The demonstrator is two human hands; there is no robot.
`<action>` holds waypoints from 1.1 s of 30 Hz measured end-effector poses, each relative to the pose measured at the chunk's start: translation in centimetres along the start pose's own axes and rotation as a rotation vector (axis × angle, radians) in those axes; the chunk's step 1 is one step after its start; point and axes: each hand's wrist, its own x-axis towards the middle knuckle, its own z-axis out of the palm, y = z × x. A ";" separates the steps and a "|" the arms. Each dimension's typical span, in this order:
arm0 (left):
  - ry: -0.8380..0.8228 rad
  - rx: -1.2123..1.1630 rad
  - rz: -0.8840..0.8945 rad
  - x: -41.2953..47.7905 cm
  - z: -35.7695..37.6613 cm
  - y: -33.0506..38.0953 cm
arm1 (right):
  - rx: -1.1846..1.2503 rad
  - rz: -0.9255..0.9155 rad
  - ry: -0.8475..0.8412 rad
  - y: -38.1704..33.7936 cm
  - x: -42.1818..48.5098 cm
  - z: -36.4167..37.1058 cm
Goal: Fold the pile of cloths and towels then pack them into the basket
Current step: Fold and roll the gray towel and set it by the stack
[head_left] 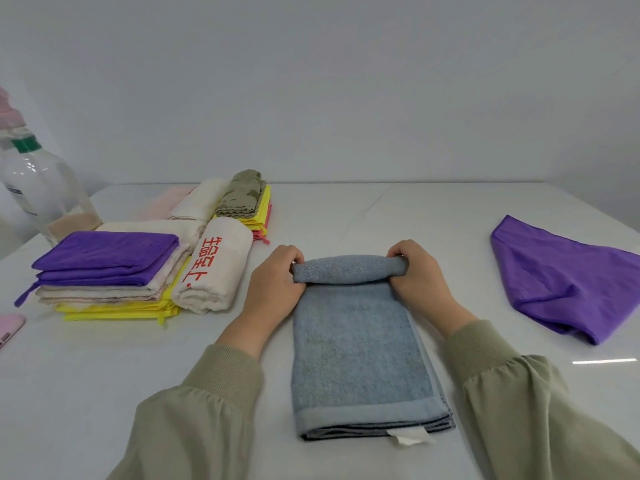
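Note:
A grey-blue towel [360, 358] lies lengthwise on the white table [415, 216], folded into a long strip, with its far end rolled into a tight tube. My left hand [277, 282] grips the roll's left end and my right hand [422, 275] grips its right end. A loose purple cloth [568, 282] lies unfolded at the right. At the left sit folded cloths: a purple one [107, 258] on top of beige and yellow ones, a rolled cream towel with red lettering [214, 268], and an olive cloth [242, 195] on yellow and pink ones. No basket is in view.
A clear plastic bottle with a green cap [38, 188] stands at the far left by the table edge. A pink phone-like object [8, 329] lies at the left edge. The wall rises just behind the table.

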 end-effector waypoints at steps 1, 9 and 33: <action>-0.001 0.000 0.009 -0.1 0.0 -0.1 | -0.063 -0.048 -0.010 0.0 -0.2 -0.1; -0.083 -0.047 0.080 -0.8 -0.8 -2.0 | -0.249 -0.240 -0.139 1.0 -1.3 -1.0; -0.160 -0.094 -0.113 -1.3 -0.8 -0.5 | -0.017 0.017 -0.242 0.4 -1.2 -0.8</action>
